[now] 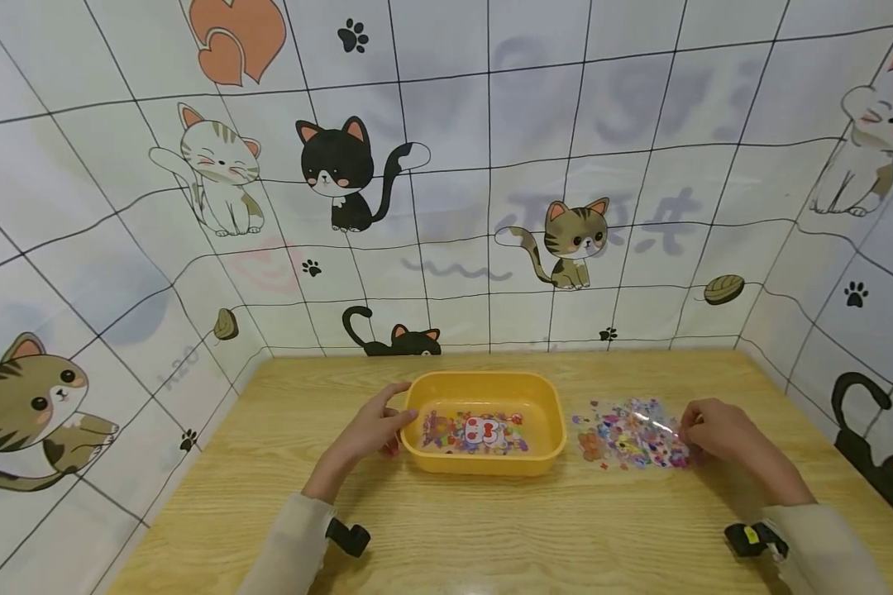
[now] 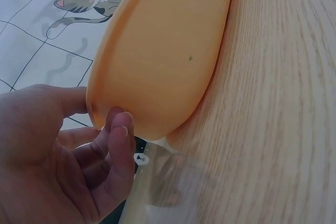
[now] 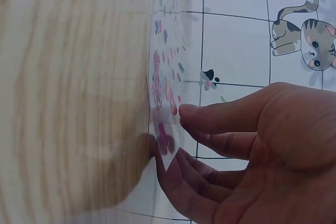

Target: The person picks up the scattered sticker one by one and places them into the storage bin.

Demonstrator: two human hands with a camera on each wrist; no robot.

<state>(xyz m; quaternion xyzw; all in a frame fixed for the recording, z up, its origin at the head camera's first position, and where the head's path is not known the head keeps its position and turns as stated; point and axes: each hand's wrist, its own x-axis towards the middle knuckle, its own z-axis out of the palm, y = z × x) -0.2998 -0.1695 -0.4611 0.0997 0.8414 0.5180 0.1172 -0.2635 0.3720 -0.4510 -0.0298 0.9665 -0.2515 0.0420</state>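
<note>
A yellow plastic basin (image 1: 484,467) stands on the table, with a transparent sticker sheet (image 1: 482,431) showing a white character lying inside it. At the basin's left end my left hand (image 1: 375,426) grips the rim, thumb over the edge and the other fingers outside. In the left wrist view the curled fingers (image 2: 122,129) meet the basin's end wall (image 2: 163,51). To the right of the basin lies a second clear sticker sheet (image 1: 628,434) with small colourful figures. My right hand (image 1: 725,430) pinches its right edge; the right wrist view shows the raised sheet corner (image 3: 165,142) between thumb and fingers.
The wooden table (image 1: 491,529) ends at a back wall (image 1: 454,207) covered with a cat-and-grid print, and similar side walls stand close on both sides. Black wrist cameras (image 1: 350,537) sit at both sleeves.
</note>
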